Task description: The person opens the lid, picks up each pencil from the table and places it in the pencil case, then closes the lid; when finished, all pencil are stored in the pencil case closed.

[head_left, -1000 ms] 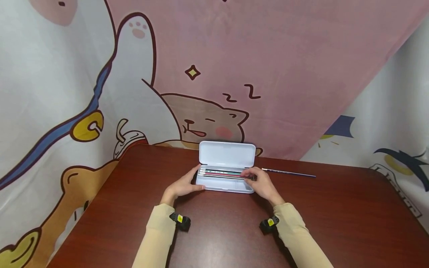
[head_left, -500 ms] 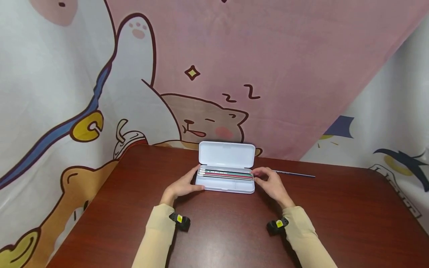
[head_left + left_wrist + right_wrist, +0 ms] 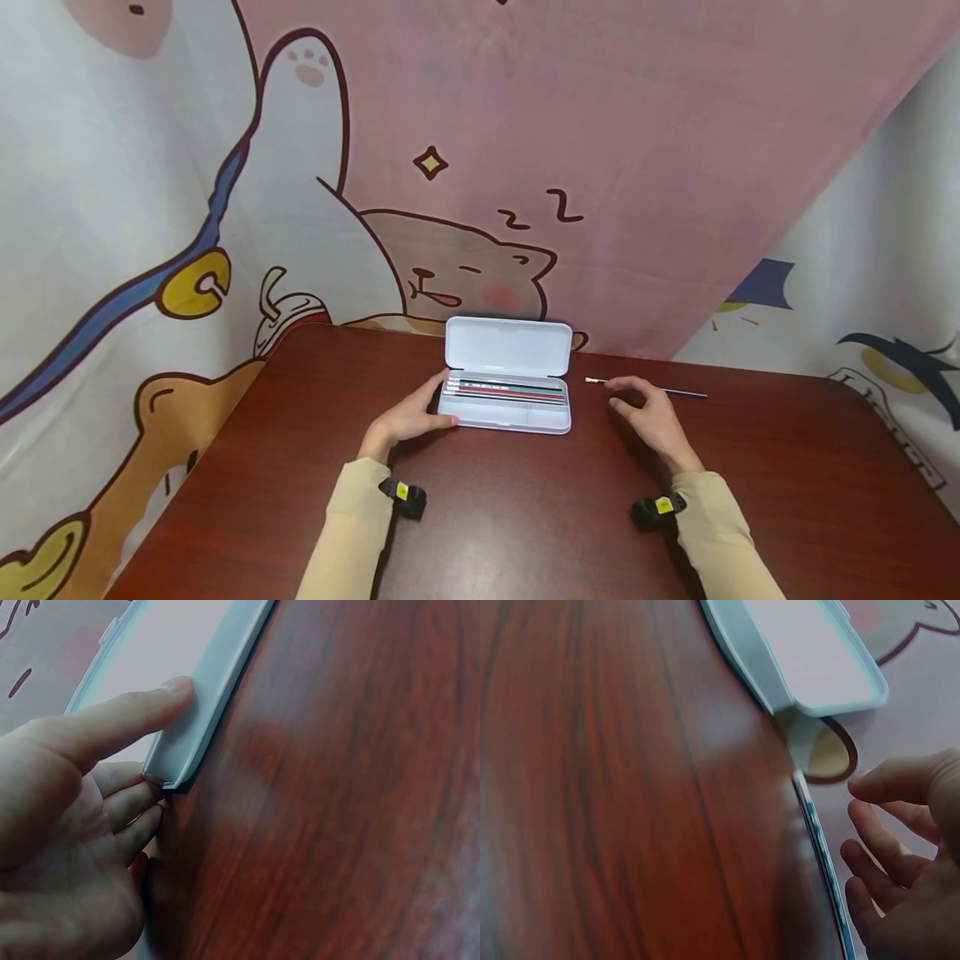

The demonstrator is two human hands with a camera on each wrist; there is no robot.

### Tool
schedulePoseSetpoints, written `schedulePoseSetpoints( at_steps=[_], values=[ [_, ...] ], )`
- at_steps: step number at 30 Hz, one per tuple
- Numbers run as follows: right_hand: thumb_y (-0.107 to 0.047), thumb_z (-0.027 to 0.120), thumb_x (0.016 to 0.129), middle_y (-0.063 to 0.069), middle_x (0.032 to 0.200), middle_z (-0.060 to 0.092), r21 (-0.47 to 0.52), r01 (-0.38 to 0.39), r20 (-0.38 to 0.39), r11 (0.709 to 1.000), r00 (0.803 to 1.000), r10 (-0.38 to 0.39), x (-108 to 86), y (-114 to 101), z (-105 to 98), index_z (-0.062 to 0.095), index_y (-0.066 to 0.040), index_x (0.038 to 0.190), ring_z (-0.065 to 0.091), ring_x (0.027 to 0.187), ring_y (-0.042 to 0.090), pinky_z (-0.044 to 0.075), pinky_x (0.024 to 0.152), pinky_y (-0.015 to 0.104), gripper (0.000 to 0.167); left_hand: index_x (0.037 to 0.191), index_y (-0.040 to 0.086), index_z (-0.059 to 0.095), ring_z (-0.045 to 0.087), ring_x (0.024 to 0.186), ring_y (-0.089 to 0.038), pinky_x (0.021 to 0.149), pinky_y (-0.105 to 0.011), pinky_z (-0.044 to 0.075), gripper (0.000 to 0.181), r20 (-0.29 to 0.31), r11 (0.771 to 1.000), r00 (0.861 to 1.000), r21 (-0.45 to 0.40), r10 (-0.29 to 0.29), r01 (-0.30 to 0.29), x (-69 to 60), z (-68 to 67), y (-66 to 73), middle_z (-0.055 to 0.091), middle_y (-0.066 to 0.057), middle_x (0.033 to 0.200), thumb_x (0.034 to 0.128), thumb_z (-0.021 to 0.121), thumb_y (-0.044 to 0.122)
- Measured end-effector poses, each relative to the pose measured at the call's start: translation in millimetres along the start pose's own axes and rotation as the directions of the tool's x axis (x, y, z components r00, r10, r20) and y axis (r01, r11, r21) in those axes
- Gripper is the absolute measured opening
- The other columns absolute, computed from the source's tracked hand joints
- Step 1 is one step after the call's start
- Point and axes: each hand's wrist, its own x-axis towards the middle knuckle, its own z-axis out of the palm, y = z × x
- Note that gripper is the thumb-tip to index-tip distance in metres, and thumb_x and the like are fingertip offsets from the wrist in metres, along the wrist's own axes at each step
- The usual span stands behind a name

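A white pencil case [image 3: 491, 413] stands open near the table's back edge, its lid [image 3: 507, 346] raised. Several pencils [image 3: 506, 391] lie side by side in its rear part. My left hand [image 3: 405, 417] holds the case's left end, thumb at the front edge and fingers round the side, as the left wrist view shows too. To the right of the case lies a single blue-and-white pencil [image 3: 825, 862] on the table. Over this pencil is my right hand [image 3: 651, 415], fingers loosely bent and apart, holding nothing; it covers the pencil's middle in the head view.
The reddish-brown wooden table [image 3: 487, 517] reaches up to a cloth backdrop [image 3: 637, 167] printed with cartoon animals. The raised lid stands close to this cloth. Each wrist carries a small black camera [image 3: 408, 498].
My right hand has moved right, from the pencils inside the case, past its right end, to above the loose pencil. The left hand stays on the case.
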Motion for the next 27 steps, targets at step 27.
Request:
schedulePoseSetpoints(
  at_steps=[27],
  values=[
    [-0.010, 0.057, 0.096, 0.024, 0.120, 0.057, -0.161, -0.026, -0.048, 0.987, 0.999, 0.019, -9.9, 46, -84, 0.060, 0.004, 0.120, 0.050, 0.097, 0.021, 0.035, 0.072, 0.020, 0.028, 0.153, 0.003, 0.019, 0.020, 0.142, -0.033, 0.112, -0.052, 0.016, 0.089, -0.001, 1.000, 1.000, 0.007, 0.018, -0.018, -0.8, 0.0, -0.6, 0.023, -0.019, 0.155, 0.0840, 0.074, 0.015]
  ],
)
